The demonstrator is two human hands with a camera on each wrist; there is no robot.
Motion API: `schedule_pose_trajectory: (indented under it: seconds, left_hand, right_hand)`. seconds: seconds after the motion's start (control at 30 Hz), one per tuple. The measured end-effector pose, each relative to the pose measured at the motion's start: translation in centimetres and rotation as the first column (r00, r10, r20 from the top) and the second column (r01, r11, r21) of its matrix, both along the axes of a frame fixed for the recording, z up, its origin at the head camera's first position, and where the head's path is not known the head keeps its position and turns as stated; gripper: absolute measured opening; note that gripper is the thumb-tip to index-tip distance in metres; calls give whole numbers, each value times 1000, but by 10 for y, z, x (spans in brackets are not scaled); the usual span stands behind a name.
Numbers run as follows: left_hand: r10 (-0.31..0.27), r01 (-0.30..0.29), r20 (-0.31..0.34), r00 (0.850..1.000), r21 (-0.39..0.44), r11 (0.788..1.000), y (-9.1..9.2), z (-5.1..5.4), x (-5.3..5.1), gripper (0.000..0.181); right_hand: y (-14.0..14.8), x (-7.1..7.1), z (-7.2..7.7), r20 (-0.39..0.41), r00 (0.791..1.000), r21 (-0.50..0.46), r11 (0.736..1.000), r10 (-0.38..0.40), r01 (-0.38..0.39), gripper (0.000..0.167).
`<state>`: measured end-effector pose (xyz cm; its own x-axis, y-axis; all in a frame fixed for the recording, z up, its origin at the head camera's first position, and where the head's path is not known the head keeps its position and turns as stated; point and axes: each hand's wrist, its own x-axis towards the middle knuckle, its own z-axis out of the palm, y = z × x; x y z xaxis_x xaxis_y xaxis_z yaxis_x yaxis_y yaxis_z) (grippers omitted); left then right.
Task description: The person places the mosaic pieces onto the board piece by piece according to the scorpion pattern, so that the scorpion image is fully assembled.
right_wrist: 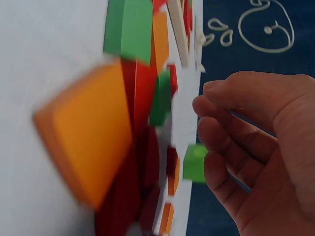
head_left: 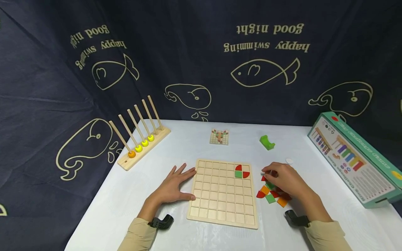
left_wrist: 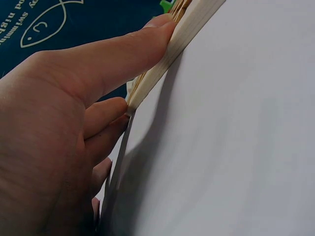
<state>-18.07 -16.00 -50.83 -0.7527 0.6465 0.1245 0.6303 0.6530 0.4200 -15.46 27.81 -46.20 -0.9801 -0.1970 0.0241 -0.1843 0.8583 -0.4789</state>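
A wooden grid board (head_left: 221,193) lies on the white table. Near its upper right corner sit a green square tile (head_left: 238,174) and two red quarter-circle tiles, one of them a red piece (head_left: 246,174). My left hand (head_left: 171,186) has its fingers extended, with fingertips and thumb touching the board's left edge. Over a loose pile of tiles right of the board hovers my right hand (head_left: 287,179), its fingers loosely bent and no piece visible between them. The pile holds orange squares (right_wrist: 91,132), green squares (right_wrist: 130,29) and red pieces, partly hidden beneath that hand.
Behind the board lies a small pattern card (head_left: 219,137). A green curved block (head_left: 267,142) and a white disc (head_left: 289,161) are at the back right. A wooden peg stand with beads (head_left: 144,148) stands left; a game box (head_left: 355,160) stands right.
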Motion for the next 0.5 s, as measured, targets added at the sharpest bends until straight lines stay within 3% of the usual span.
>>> schedule_pose_trajectory:
  seconds: [0.5]
  left_hand:
    - [1, -1, 11, 1000, 3, 1000, 0, 1, 0, 97]
  right_hand:
    - [64, -8, 5, -11, 986, 37, 986, -165, 165, 31]
